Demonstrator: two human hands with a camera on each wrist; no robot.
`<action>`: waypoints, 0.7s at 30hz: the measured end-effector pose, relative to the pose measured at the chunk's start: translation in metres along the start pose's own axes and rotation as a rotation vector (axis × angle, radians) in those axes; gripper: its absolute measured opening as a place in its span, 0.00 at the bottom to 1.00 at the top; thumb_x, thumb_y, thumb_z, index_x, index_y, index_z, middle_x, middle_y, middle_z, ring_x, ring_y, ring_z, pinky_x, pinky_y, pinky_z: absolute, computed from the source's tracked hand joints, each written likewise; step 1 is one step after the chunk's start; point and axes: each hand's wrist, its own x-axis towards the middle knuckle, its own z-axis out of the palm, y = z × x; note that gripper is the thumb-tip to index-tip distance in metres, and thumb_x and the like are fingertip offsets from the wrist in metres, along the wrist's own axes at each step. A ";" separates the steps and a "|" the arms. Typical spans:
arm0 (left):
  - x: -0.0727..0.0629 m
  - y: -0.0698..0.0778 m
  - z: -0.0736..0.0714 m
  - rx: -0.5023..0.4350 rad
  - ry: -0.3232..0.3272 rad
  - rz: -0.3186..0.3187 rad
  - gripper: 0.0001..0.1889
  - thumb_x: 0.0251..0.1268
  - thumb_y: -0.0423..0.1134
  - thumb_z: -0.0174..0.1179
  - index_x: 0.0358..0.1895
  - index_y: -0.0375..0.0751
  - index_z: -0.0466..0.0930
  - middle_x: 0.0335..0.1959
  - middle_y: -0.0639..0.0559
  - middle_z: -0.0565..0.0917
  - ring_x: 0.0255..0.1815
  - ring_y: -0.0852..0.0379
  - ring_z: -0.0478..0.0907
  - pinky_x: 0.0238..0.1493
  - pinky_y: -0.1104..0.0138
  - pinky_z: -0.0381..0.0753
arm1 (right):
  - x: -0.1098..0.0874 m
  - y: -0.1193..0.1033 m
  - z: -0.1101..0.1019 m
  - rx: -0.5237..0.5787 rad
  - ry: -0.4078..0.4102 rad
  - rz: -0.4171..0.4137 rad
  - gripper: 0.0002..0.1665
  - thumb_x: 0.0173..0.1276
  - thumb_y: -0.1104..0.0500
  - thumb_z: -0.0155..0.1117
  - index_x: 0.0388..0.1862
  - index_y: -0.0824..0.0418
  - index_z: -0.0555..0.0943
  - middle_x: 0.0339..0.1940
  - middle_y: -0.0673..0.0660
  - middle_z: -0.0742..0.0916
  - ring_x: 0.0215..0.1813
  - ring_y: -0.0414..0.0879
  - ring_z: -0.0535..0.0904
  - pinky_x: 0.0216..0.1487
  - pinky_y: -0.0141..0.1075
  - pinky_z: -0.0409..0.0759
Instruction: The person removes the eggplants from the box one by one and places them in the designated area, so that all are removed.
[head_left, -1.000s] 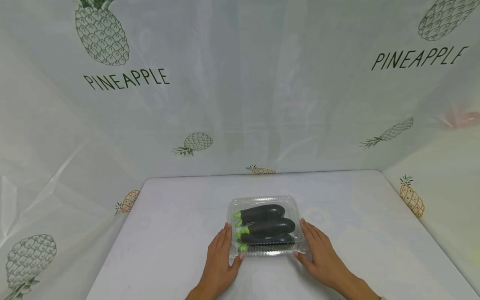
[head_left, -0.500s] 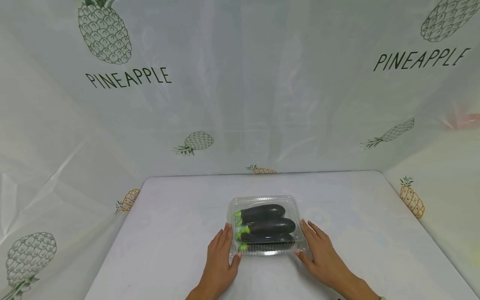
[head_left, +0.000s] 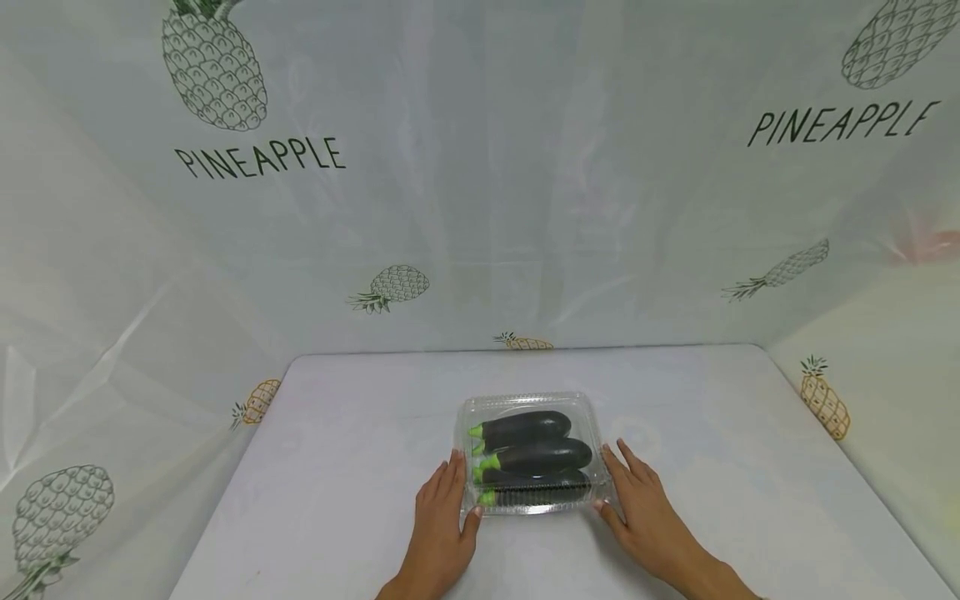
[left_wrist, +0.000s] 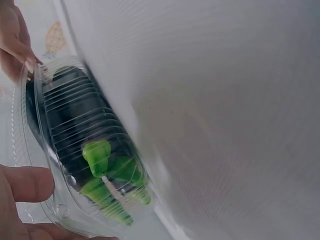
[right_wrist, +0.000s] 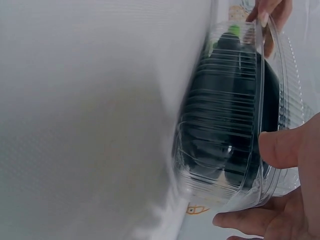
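Note:
A clear plastic clamshell container (head_left: 592, 417) rests on the white table in the head view, its lid down. Several dark eggplants (head_left: 543, 456) with green stem ends lie inside. My left hand (head_left: 442, 517) lies along the container's left side, fingers straight and thumb at the near left corner. On the other side, my right hand (head_left: 648, 517) touches the right edge with its fingers straight and slightly spread. In the right wrist view, its thumb (right_wrist: 280, 148) rests against the rim. The left thumb (left_wrist: 31, 183) is against the rim in the left wrist view.
The white table (head_left: 360, 433) extends around the container on all sides. A pale sheet (head_left: 525, 167) printed with pineapples stands behind the table and along both sides.
The container stays in place. My right hand's fingers have spread slightly and its thumb has shifted a little right. My left hand is almost still; the head view has moved slightly.

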 end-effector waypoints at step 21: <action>-0.001 0.002 0.001 0.056 0.041 0.014 0.34 0.72 0.29 0.60 0.77 0.19 0.60 0.79 0.26 0.63 0.79 0.27 0.59 0.71 0.30 0.60 | -0.001 -0.006 0.001 -0.080 -0.043 0.022 0.39 0.69 0.61 0.73 0.71 0.79 0.67 0.71 0.77 0.77 0.77 0.71 0.68 0.72 0.65 0.66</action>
